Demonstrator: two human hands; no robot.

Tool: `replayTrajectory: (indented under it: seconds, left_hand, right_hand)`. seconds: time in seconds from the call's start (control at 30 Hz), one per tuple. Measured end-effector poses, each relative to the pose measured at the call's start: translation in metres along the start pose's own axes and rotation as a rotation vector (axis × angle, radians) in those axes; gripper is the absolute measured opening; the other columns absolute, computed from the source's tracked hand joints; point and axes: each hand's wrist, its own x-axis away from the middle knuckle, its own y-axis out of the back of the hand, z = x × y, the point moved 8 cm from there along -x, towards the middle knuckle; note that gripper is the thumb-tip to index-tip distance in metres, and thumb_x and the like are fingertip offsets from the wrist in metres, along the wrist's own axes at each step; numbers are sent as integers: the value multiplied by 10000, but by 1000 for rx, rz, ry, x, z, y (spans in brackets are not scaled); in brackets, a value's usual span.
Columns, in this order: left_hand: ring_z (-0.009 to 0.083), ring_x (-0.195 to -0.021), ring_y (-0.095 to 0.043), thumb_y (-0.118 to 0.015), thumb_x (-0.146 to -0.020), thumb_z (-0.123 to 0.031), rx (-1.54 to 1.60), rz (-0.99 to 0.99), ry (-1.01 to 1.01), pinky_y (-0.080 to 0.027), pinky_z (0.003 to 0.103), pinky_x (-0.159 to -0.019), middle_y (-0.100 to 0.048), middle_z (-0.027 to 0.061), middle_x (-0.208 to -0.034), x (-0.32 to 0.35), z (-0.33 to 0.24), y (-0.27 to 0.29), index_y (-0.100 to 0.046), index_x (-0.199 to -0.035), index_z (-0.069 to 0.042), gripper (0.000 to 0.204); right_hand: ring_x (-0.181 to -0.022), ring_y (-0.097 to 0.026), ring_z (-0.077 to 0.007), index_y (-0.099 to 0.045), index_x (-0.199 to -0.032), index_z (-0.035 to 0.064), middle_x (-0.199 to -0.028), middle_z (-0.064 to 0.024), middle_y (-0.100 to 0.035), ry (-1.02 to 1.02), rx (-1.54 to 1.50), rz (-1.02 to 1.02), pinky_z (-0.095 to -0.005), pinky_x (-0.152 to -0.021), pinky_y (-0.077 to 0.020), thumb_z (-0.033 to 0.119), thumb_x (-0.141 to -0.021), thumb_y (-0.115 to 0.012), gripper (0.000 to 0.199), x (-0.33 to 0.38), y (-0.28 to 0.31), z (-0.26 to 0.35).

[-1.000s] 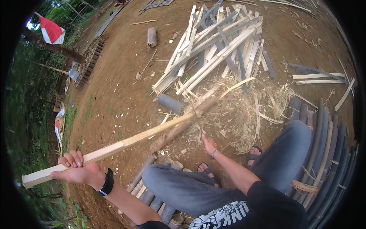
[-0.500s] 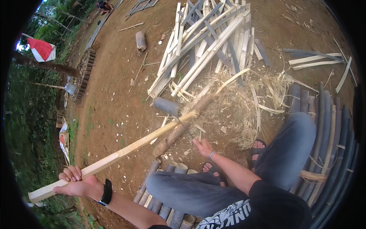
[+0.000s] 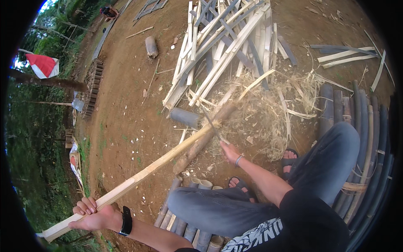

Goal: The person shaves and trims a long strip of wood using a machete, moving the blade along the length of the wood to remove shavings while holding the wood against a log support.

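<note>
My left hand [image 3: 96, 215], a dark band on its wrist, is closed around the near end of a long pale split-bamboo strip [image 3: 145, 171]. The strip slants up to the right, its far part lying across a round log [image 3: 189, 156] on the ground. In my right hand [image 3: 231, 153] is the handle of a knife [image 3: 213, 127]. Its thin dark blade crosses the strip's frayed far end at the log; whether the edge is cutting in, I cannot tell. A dark bamboo section [image 3: 184, 117] lies beside the log.
Fine shavings [image 3: 268, 115] are heaped beyond the log. Farther off lies a crossed pile of bamboo slats [image 3: 228, 54]. Bundled dark bamboo poles [image 3: 365, 151] run along my right, and cut bamboo tubes [image 3: 191, 229] lie under my leg. A person [image 3: 110, 12] crouches far left.
My right hand and the knife have moved away from me and slightly right, toward the strip's far end. My left hand has shifted slightly right and down with the strip.
</note>
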Motion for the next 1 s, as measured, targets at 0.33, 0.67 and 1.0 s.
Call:
replayTrajectory:
  seconds: [0.33,0.67,1.0]
  left_hand:
    - [91,-441,-234,-223,-957,-575,-31,30,-13,-193,210,-389,-252,-13,-537,-7,2,18,-288,-632,-126,558]
    - [97,-444,-249,-195,-956,-580,-36,85,-13,-201,215,-391,-258,-4,-543,4,-5,-4,-278,-626,-124,569]
    - [94,-446,-232,-175,-962,-564,-54,77,-19,-186,209,-387,-244,-8,-537,3,-6,-1,-269,-624,-129,559]
  right_hand:
    - [-409,-432,-188,-437,-451,50,-424,-66,-410,230,329,-14,-400,-476,-361,716,-833,-384,770,5,6,6]
    - [-379,-459,-160,-432,-501,86,-433,-17,-437,227,218,-60,-332,-408,-364,702,-855,-370,713,4,3,1]
    - [-378,-426,-158,-392,-470,101,-419,-14,-415,218,173,-109,-347,-412,-336,703,-844,-397,708,-24,25,-19]
